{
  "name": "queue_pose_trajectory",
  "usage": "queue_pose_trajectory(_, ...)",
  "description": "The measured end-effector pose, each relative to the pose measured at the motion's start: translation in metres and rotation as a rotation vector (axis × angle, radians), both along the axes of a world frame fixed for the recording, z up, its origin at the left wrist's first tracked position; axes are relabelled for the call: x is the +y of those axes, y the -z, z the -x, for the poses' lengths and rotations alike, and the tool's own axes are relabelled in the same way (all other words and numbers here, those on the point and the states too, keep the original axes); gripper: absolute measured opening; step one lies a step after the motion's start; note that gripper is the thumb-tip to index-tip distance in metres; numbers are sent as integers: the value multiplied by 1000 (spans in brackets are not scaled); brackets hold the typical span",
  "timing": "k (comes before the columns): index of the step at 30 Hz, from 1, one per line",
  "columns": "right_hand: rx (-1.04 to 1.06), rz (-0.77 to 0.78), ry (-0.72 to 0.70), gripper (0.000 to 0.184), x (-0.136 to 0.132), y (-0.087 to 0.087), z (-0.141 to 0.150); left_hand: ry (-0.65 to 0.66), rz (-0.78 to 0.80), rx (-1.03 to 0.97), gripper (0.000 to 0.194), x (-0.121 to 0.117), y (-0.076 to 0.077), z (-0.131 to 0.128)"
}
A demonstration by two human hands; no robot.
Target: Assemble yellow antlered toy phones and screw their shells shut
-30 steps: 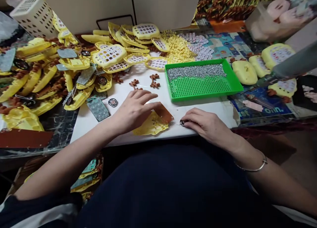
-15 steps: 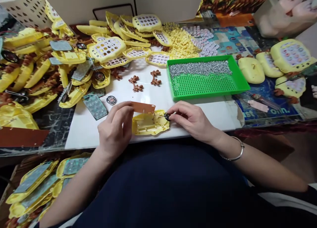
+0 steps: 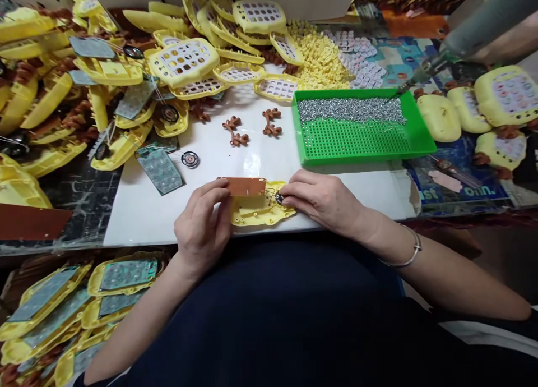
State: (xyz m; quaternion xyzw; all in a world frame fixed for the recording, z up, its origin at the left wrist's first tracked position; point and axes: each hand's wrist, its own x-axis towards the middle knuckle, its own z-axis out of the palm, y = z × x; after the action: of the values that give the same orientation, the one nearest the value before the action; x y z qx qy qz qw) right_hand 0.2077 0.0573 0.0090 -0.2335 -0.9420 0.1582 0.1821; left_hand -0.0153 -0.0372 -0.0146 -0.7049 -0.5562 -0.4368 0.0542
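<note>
My left hand [image 3: 204,217] pinches the left end of a brown circuit board [image 3: 247,187], tilted above a yellow plastic shell [image 3: 261,214]. The shell lies on the white work surface, its hollow side up. My right hand [image 3: 321,198] is closed on a small round black speaker [image 3: 279,197] at the shell's right end; its fingertips hide part of it. Thin wires run between board and speaker. Behind the shell lie two brown antler-shaped pieces [image 3: 236,131]. Left of them are a loose grey-green circuit board [image 3: 162,171] and a round speaker [image 3: 190,160].
A green tray [image 3: 361,158] of small screws stands behind my right hand. Yellow shells [image 3: 184,61] pile up at the back and left, with small yellow buttons [image 3: 323,59] beside them. An electric screwdriver [image 3: 441,56] hangs at upper right. Board-filled shells [image 3: 124,275] sit lower left.
The brown board has tipped lower over the shell. My right hand has brought the speaker slightly further into the shell's right end. The screwdriver has come into view.
</note>
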Motion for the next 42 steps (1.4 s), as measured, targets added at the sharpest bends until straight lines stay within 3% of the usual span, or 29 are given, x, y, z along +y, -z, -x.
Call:
queue_pose_trajectory(6, -114, 100, -91, 27, 8, -9, 0, 3, -12, 37, 28, 1, 1, -1)
queue_pose_trajectory(15, -354, -61, -151, 21, 17, -16, 14, 27, -29, 45, 30, 2, 3, -2)
queue_pose_trajectory(19, -297, -34, -140, 14, 10, -22, 8, 23, -38, 1, 36, 1, 1, -1)
queue_pose_trajectory(23, -149, -247, -22, 21, -1, -31, 10, 52, -88, 16, 54, 6, -6, 1)
queue_pose_trajectory(27, 66, -384, 3, 34, -11, -40, 33, 189, -164, 81, 60, 14, -21, -5)
queue_pose_trajectory(30, 135, -402, 5, 21, -12, -38, 46, 270, -179, 135, 62, 16, -28, -10)
queue_pose_trajectory(33, 265, -247, 88, 18, -7, -31, 42, 183, -181, 123, 65, 14, -28, -13)
queue_pose_trajectory(36, 448, 145, 333, 26, -4, -22, 27, 120, -47, -56, 51, 12, -26, -16)
queue_pose_trajectory(39, 577, 492, 521, 27, -7, -12, 14, 185, 243, -147, 37, 14, -26, -24)
queue_pose_trajectory(42, 661, 642, 573, 24, -13, -3, 8, 237, 333, -44, 34, 21, -24, -34)
